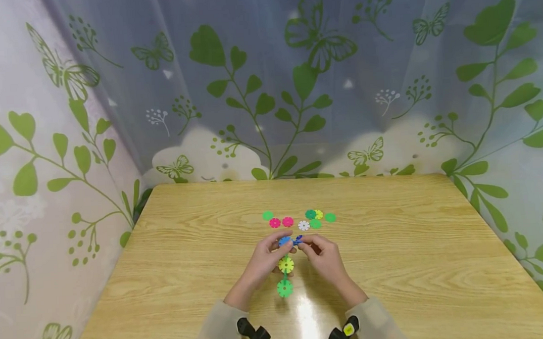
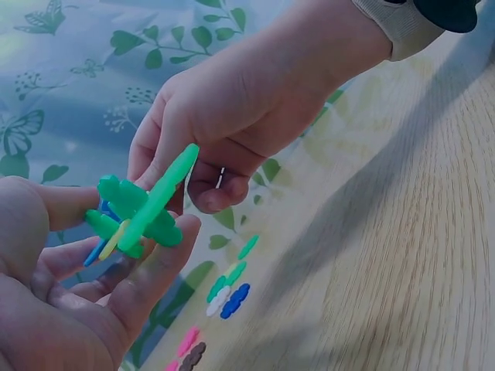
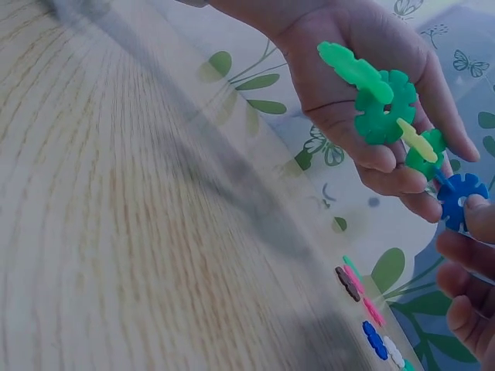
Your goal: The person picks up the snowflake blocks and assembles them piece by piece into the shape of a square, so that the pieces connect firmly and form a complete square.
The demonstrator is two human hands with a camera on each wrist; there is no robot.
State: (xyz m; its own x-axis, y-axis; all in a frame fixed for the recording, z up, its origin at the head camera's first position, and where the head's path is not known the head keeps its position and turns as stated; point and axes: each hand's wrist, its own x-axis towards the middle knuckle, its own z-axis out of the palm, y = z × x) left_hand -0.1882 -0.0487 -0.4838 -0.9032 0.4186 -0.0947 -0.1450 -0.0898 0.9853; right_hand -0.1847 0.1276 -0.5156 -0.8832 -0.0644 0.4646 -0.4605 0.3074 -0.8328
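My left hand [image 1: 268,255] holds a chain of notched plastic snowflake discs between thumb and fingers. A green disc [image 1: 284,289] hangs at its lower end, with a yellow disc [image 1: 286,265] above and a light blue disc [image 1: 284,240] under my left thumb. In the right wrist view, a dark green disc [image 3: 384,108] and a pale yellow one [image 3: 418,141] are slotted crosswise between others. My right hand [image 1: 324,255] pinches a blue disc [image 3: 456,209] at the chain's upper end, thumb on its face. My other right fingers are curled.
Loose discs lie on the wooden table [image 1: 188,254] beyond my hands: two pink [image 1: 281,222], a white [image 1: 304,225], a dark blue [image 1: 299,237], several green [image 1: 330,217] and a yellow [image 1: 319,214]. The right wrist view also shows a brown disc [image 3: 347,284]. A patterned curtain [image 1: 268,88] hangs behind.
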